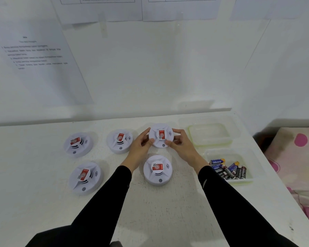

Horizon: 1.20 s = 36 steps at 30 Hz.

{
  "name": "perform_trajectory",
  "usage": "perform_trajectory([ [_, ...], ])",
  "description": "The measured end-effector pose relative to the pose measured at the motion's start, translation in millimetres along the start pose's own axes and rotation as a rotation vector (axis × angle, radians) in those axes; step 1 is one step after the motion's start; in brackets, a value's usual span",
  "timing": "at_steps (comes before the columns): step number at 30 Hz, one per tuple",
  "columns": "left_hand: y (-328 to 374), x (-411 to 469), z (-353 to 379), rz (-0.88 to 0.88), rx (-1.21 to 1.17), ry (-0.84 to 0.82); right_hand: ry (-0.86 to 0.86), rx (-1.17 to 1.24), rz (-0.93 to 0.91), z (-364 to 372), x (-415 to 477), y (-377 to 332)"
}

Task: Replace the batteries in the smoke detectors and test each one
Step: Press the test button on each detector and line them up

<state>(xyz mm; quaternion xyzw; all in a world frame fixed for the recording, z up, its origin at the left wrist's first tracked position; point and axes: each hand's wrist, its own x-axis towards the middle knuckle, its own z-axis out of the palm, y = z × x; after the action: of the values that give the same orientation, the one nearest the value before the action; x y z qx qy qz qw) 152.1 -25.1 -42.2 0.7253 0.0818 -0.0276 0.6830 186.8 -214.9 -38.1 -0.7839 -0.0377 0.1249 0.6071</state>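
Five smoke detectors (157, 175), two clear plastic tubs (210, 144)

EVEREADY stands in white letters on the black batteries (229, 172) lying in the clear tub (239, 182). At the tub's far side the blue batteries (217, 161) carry white lettering, of which "CELL" can just be made out on one. Left of the tub, each of the five smoke detectors (157, 176) bears a red label (158, 166) with a small code square, its print too small to read. The printed sheet (34, 54) far left of the tub is too blurred to read

Close head view, down onto table (34, 211).
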Motion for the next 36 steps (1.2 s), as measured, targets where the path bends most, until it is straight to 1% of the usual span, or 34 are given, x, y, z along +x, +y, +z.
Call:
perform_trajectory([
  [11,-1,1,0,-0.002,0.036,0.011,-0.002,-0.003,0.006,0,0,-1],
  [17,-9,5,1,0.014,0.213,0.055,0.049,-0.037,-0.010,2,-2,-1],
  [23,-12,10,1,-0.028,0.265,0.078,0.064,-0.206,-0.019,3,7,9],
  [26,-6,7,3,-0.057,0.218,0.086,0.066,-0.290,-0.012,6,5,7],
  [28,1,-4,4,-0.049,0.175,0.073,0.066,-0.340,0.003,10,-3,5],
  [30,2,-22,3,-0.031,0.168,0.056,0.064,-0.357,-0.020,14,-21,5],
  [31,0,-34,2,-0.020,0.194,0.065,0.061,-0.350,-0.042,16,-33,6],
  [34,-9,-73,-2,0.020,0.308,0.165,0.044,-0.311,-0.092,19,-73,9],
  [36,-17,-92,-4,0.042,0.422,0.208,0.026,-0.343,-0.094,22,-94,12],
])
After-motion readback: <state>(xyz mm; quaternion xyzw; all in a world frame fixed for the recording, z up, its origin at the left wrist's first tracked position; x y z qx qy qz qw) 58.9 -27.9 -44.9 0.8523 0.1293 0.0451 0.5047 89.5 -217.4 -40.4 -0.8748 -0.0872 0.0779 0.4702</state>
